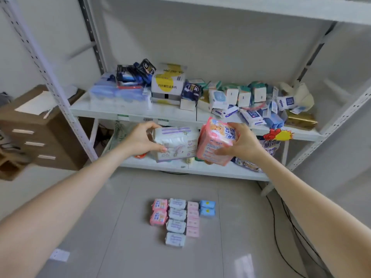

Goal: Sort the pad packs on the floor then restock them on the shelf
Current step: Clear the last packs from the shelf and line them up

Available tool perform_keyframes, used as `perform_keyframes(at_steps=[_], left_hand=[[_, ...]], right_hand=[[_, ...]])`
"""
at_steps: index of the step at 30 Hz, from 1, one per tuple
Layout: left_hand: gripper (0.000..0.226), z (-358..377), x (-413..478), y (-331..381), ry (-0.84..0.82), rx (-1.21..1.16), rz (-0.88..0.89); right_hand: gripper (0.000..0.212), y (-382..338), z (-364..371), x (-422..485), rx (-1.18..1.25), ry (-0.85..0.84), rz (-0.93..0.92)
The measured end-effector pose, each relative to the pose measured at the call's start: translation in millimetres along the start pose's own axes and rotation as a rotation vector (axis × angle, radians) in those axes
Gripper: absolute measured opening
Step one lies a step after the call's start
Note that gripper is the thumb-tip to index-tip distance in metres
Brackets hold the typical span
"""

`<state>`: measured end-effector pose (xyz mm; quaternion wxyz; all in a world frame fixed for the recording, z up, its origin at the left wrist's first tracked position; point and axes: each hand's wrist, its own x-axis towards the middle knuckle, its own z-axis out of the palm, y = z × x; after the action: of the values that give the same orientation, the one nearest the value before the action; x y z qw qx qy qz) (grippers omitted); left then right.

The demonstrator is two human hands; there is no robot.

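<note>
The left hand grips a white-and-lavender pad pack by its left end, thumb on top and fingers curled round the near face. The right hand grips a pink pad pack from its right side, fingers wrapped round its lower front. Both packs are held side by side, touching or nearly so, in front of the shelf unit, just below the front edge of the middle shelf and above the lower shelf. The white-and-lavender pack lies with its long axis left to right, parallel to the shelf edge. The pink pack stands more upright and is tilted. The lower shelf opening lies directly ahead of both hands, so placement there probably needs only a forward push. The middle shelf would need a lift first. Which level is intended cannot be told. The sorted pad packs lie in columns on the floor below the arms.
</note>
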<state>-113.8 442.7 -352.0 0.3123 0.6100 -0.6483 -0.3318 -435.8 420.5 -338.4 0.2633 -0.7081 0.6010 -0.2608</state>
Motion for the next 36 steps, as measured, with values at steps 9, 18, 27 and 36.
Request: perform_keyframes(at_steps=[9, 18, 27, 36], left_hand=[[0.063, 89, -46, -87, -0.134, 0.031, -0.183], [0.058, 147, -80, -160, -0.226, 0.067, -0.31], [0.055, 165, -80, -232, -0.292, 0.069, -0.364], [0.055, 213, -71, -351, -0.323, -0.005, -0.377]], right_hand=[[0.107, 99, 94, -62, 0.042, -0.133, 0.132], [0.102, 166, 171, -109, 0.066, -0.209, 0.245], [0.102, 196, 245, -120, 0.14, -0.256, 0.333], [0.106, 260, 353, -132, 0.151, -0.223, 0.369]])
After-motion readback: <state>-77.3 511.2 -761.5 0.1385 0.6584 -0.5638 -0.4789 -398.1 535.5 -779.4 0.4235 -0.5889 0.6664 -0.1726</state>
